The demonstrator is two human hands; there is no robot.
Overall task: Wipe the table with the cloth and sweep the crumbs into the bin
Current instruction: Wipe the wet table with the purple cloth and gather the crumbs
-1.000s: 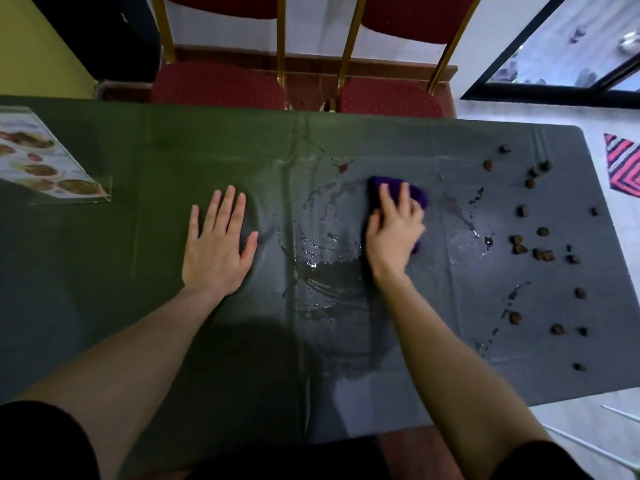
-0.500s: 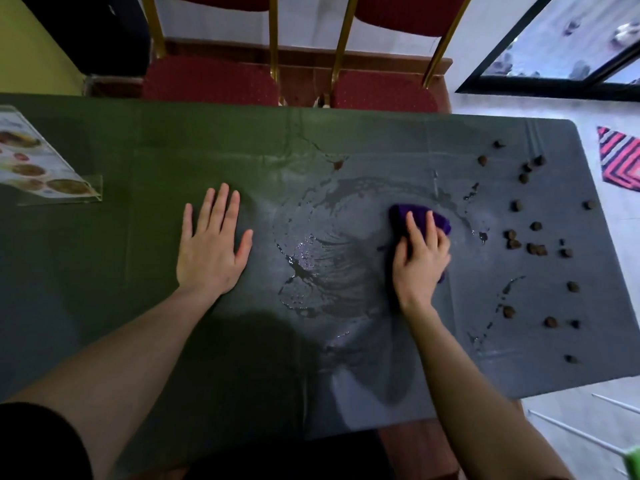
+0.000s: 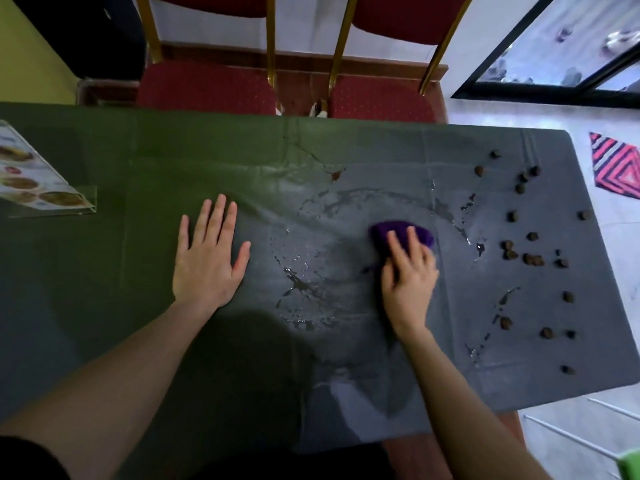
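Spanning the view, the dark green cloth-covered table carries the left hand spread flat, the right hand pressed flat atop the crumpled purple cloth mid-table, and small brown crumbs scattered just rightward, nearer that hand.

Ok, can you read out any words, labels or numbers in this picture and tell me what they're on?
No text can be read.
Menu card at the table's left edge: food photos and faint print, too blurred to read.
Purple cloth, chairs, striped mat: no lettering visible.
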